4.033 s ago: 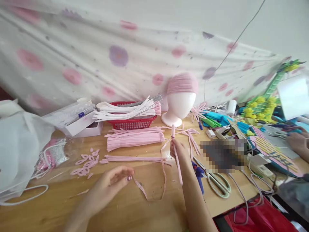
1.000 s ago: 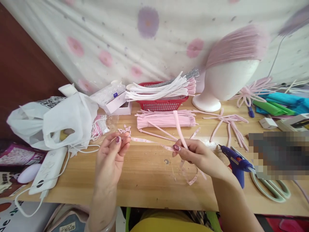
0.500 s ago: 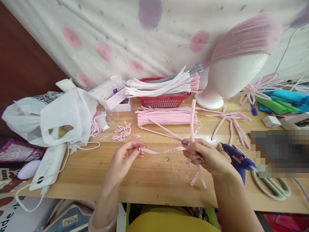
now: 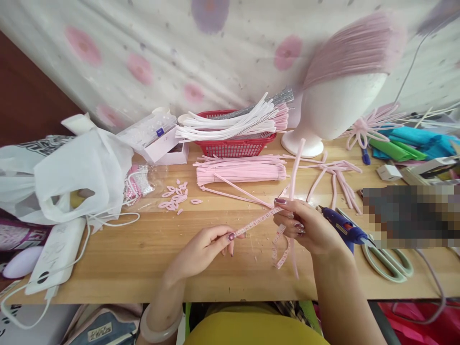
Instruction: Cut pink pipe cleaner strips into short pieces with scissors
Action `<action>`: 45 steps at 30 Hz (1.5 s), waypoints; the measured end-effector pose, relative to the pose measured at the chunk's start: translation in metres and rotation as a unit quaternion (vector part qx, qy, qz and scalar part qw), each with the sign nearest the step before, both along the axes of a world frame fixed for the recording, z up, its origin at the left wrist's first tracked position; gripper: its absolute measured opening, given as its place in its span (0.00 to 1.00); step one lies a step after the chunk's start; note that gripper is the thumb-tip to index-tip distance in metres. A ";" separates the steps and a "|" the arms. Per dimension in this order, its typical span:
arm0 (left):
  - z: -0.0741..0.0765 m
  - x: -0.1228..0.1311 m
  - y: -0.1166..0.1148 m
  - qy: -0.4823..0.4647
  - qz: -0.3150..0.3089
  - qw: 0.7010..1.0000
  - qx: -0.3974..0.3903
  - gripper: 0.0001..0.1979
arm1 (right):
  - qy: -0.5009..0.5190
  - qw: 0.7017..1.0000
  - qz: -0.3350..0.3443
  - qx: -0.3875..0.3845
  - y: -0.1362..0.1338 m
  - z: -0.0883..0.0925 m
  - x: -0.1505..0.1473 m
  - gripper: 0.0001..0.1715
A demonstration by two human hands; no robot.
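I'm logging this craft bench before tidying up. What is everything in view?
measuring tape: one, pink, stretched between left hand and right hand
pipe cleaner: one, pink, upright in right hand
pipe cleaner bundle: one, pink, on table behind hands
basket: one, red, behind bundle, holding white stems
foam head: one, white, pink-capped, right of basket
petal loops: several, pink, left of bundle
glue gun: one, blue, right of right hand
scissors: one pair, pale green, beside glue gun
plastic bag: one, white, table's left end
table: one, light wood, under everything
left hand: one, pinching tape end
right hand: one, gripping tape and pipe cleaner
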State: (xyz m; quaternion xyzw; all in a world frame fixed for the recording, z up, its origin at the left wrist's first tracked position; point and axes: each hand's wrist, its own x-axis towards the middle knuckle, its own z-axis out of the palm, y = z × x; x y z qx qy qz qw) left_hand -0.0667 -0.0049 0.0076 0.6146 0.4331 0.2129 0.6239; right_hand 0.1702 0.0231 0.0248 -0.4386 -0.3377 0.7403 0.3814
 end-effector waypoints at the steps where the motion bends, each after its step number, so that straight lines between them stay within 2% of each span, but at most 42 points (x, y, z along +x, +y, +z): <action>1: 0.002 -0.004 0.000 -0.008 -0.006 1.000 -0.006 0.16 | -0.006 1.000 -0.007 0.001 0.000 -0.001 0.002 0.27; 4: 0.005 -0.016 0.001 -0.035 0.025 0.999 -0.024 0.13 | -0.050 0.999 -0.019 0.012 -0.003 -0.002 0.008 0.28; 9: 0.000 -0.020 -0.003 -0.066 0.209 0.976 -0.005 0.06 | -0.195 0.977 -0.002 0.090 -0.014 -0.003 0.017 0.29; 11: -0.002 -0.016 -0.005 -0.100 0.272 0.957 0.023 0.06 | -0.256 0.958 0.032 0.122 -0.020 -0.004 0.020 0.28; 13: -0.005 -0.008 -0.006 -0.146 0.332 0.931 0.040 0.05 | -0.298 0.937 0.097 0.155 -0.025 -0.005 0.021 0.26; 17: -0.006 0.004 -0.004 -0.226 0.397 0.890 -0.007 0.08 | -0.361 0.893 0.187 0.191 -0.032 -0.005 0.020 0.23; 20: -0.006 0.005 -0.003 -0.247 0.401 0.882 -0.031 0.11 | -0.383 0.888 0.177 0.182 -0.034 -0.007 0.021 0.19; 24: -0.007 0.004 -0.004 -0.226 0.399 0.889 -0.001 0.09 | -0.427 0.880 0.110 0.176 -0.033 -0.010 0.025 0.16; 29: -0.006 0.008 -0.004 -0.212 0.382 0.899 0.021 0.08 | -0.424 0.884 0.064 0.188 -0.031 -0.009 0.020 0.18; 33: -0.004 0.013 -0.002 -0.199 0.361 0.911 0.028 0.06 | -0.388 0.895 0.052 0.215 -0.032 -0.010 0.011 0.26; 39: -0.005 0.020 0.001 -0.168 0.334 0.927 0.027 0.05 | -0.291 0.944 -0.022 0.154 -0.031 -0.012 -0.001 0.21; 43: -0.009 0.023 0.001 -0.182 0.331 0.926 0.019 0.04 | -0.113 0.978 -0.094 0.147 -0.041 0.000 -0.002 0.23; 45: -0.010 0.024 0.002 -0.185 0.336 0.923 0.016 0.05 | -0.065 0.986 -0.079 0.128 -0.051 0.007 0.004 0.25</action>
